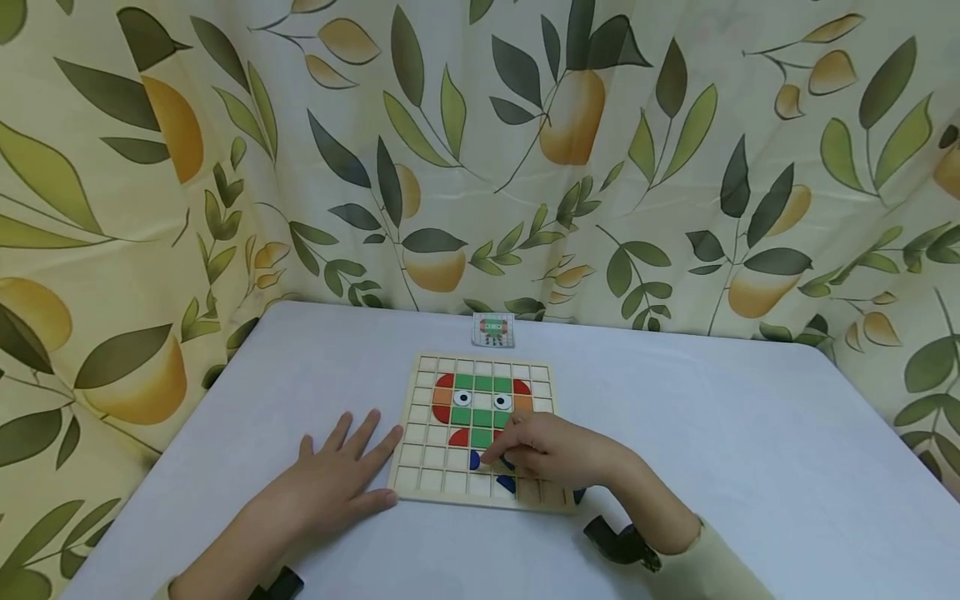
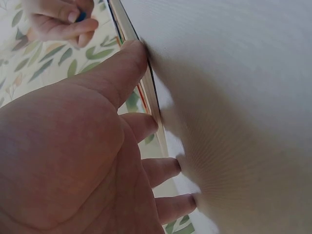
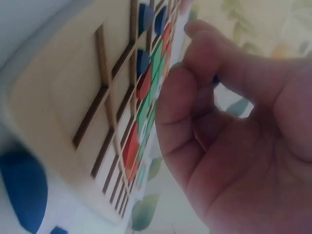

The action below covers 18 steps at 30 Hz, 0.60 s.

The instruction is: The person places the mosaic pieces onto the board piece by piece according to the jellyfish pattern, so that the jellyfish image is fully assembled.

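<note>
A square wooden grid board (image 1: 408,479) lies on the table, its cells partly filled with red, green, orange and blue pieces that form a face with two eye tiles. My left hand (image 1: 333,483) rests on the table with fingers spread, its thumb and fingertips at the board's left edge. Over the lower part of the board, my right hand (image 1: 558,450) pinches a small blue piece (image 2: 80,17), mostly hidden by the fingers. Just below this hand, a blue piece (image 1: 475,460) and another blue piece (image 1: 507,484) lie on the board.
A small picture card (image 1: 493,330) with a similar pattern lies behind the board. Loose off the board's near right corner is a blue piece (image 3: 24,190), with a smaller blue bit (image 3: 59,230) near it. A leaf-and-fruit patterned curtain (image 1: 450,208) hangs behind the white table (image 1: 712,417).
</note>
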### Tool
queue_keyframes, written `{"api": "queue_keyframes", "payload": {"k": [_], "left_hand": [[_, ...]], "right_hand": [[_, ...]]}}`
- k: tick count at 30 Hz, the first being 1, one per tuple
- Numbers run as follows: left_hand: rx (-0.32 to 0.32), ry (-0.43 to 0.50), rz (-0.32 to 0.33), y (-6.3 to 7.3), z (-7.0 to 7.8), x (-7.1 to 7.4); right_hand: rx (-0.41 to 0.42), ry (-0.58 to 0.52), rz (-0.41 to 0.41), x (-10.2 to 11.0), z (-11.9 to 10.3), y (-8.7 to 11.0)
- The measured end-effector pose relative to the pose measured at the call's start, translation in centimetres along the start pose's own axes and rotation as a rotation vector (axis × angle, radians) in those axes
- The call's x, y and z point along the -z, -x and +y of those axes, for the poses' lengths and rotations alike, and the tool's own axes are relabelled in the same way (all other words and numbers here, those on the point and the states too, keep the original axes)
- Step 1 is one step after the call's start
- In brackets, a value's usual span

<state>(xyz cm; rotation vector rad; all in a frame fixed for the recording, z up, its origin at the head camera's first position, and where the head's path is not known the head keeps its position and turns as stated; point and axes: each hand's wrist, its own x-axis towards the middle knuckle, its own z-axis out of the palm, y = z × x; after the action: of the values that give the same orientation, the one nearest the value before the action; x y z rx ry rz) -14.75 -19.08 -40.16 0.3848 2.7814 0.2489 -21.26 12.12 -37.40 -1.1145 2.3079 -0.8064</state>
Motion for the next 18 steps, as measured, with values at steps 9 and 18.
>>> {"api": "queue_keyframes", "payload": {"k": [9, 18], "left_hand": [[-0.010, 0.000, 0.015, 0.20, -0.05, 0.09], [-0.013, 0.003, 0.017, 0.27, -0.04, 0.03]], "right_hand": [[0.036, -0.007, 0.068, -0.37, -0.43, -0.42], [0.046, -0.025, 0.238, -0.55, -0.21, -0.69]]}}
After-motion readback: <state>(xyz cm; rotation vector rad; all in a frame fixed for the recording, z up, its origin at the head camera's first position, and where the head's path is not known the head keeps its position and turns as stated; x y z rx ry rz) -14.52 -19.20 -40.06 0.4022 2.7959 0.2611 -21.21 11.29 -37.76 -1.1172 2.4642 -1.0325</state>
